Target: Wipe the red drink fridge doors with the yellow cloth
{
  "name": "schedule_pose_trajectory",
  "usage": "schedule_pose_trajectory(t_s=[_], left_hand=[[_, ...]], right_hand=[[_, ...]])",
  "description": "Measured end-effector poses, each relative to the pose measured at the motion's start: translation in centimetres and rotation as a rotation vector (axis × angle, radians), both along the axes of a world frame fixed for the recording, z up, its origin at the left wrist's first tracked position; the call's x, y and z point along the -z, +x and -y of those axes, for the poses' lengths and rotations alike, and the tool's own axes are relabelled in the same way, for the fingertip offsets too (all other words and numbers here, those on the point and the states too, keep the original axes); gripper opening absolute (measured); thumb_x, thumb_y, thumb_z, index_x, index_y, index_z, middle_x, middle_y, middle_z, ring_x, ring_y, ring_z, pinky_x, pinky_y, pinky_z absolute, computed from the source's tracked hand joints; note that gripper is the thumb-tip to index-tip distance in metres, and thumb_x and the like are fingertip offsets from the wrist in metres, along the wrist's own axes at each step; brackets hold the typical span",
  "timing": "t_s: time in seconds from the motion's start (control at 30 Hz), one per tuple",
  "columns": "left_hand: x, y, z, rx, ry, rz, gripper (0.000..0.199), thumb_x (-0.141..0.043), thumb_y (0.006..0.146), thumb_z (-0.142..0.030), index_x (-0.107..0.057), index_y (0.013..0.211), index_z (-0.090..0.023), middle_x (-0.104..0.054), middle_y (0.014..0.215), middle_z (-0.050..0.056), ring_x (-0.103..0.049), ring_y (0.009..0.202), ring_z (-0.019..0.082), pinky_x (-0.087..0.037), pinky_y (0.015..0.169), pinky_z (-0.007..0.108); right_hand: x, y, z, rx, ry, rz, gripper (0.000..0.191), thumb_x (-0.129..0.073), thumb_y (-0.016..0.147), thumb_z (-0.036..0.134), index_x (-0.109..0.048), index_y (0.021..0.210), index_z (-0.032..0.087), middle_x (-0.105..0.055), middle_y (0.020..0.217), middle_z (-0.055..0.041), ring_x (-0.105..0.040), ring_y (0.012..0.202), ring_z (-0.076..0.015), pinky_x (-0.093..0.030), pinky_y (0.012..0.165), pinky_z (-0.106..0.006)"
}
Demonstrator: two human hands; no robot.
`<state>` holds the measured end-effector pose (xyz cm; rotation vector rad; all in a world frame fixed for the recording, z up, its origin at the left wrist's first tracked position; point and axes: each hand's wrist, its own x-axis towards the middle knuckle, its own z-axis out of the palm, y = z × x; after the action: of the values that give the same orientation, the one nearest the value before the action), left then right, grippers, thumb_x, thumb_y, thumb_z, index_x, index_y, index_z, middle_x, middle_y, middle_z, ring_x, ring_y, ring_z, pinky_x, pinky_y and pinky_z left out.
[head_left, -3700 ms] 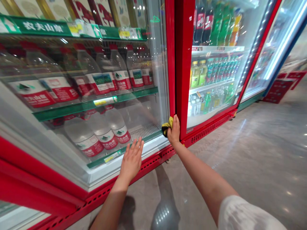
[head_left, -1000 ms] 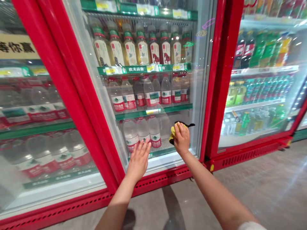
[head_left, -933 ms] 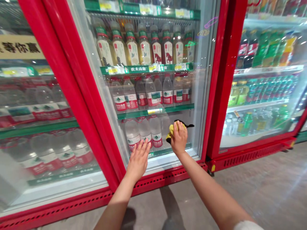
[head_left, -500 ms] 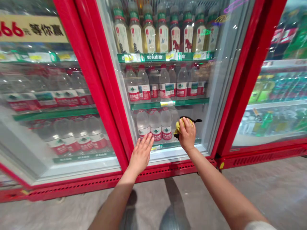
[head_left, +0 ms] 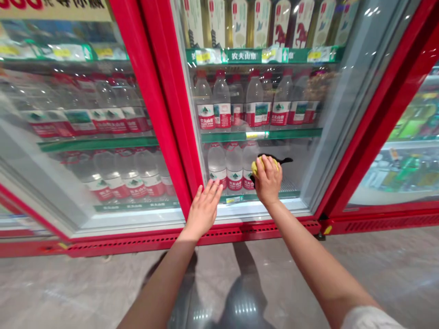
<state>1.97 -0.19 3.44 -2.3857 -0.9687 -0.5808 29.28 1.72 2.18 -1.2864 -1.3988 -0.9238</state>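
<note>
A glass door (head_left: 291, 171) in a red frame fills the middle of the view. Near its lower left corner, my left hand (head_left: 203, 208) lies flat with fingers stretched out, in front of the bottom row of bottles. My right hand (head_left: 268, 180) grips a yellow cloth (head_left: 255, 167) against the lower part of the glass. Something black (head_left: 285, 160) sticks out beside the cloth, partly hidden by my fingers. Behind the glass, red-labelled water bottles (head_left: 235, 171) stand on the bottom shelf, left of the cloth.
More red-labelled bottles (head_left: 254, 103) and tall bottles (head_left: 261, 23) fill the upper shelves. Another red-framed cooler door (head_left: 144, 91) stands on the left, and a further cooler (head_left: 401, 183) on the right. Below runs a vented red base (head_left: 137, 240) above the grey floor (head_left: 219, 274).
The view has tipped downward and nearer the door, so the upper shelves sit higher in it. Against the bottles, the right hand with the cloth has shifted left over the glass.
</note>
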Motion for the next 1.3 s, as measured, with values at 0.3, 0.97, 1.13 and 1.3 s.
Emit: schedule_pose_trajectory(t_s=[0.3,0.97,1.13,1.3], left_hand=[[-0.8,-1.7,0.5,-0.023,-0.035,0.017,0.071,-0.046,0.093,-0.013,-0.028,0.162,-0.015,-0.025,0.169,0.009,-0.013,0.159,0.024,-0.018,0.13,0.049],[-0.9,-4.9,0.8,-0.026,0.031,0.044,0.083,-0.048,0.09,-0.007,-0.013,0.165,-0.015,-0.026,0.169,0.011,-0.014,0.159,0.024,-0.022,0.13,0.049],[-0.9,-5.4,0.9,-0.015,0.048,0.047,0.077,-0.046,0.091,-0.006,-0.019,0.163,-0.012,-0.03,0.167,0.013,-0.016,0.159,0.025,-0.023,0.129,0.05],[-1.2,-5.6,0.9,-0.008,0.059,0.069,0.076,-0.045,0.091,-0.006,-0.021,0.162,-0.012,-0.031,0.167,0.013,-0.016,0.159,0.024,-0.024,0.129,0.05]], right_hand=[[1.6,-3.5,1.1,-0.21,-0.236,0.329,0.053,-0.047,0.102,0.019,-0.046,0.153,0.033,-0.055,0.154,-0.0041,-0.045,0.146,-0.0211,-0.016,0.129,-0.048],[-0.6,-9.0,-0.9,-0.27,-0.085,0.177,0.044,-0.047,0.102,0.015,-0.055,0.146,0.02,-0.061,0.145,-0.0147,-0.047,0.145,-0.0243,-0.035,0.12,-0.045],[1.1,-11.7,-0.5,-0.321,-0.135,0.382,0.048,-0.049,0.102,0.015,-0.05,0.149,0.023,-0.06,0.148,-0.0085,-0.05,0.143,-0.0208,-0.024,0.127,-0.047],[1.1,-11.4,-0.2,-0.326,-0.123,0.476,0.045,-0.049,0.103,0.016,-0.052,0.147,0.026,-0.061,0.148,-0.0027,-0.05,0.142,-0.0193,-0.018,0.13,-0.047]])
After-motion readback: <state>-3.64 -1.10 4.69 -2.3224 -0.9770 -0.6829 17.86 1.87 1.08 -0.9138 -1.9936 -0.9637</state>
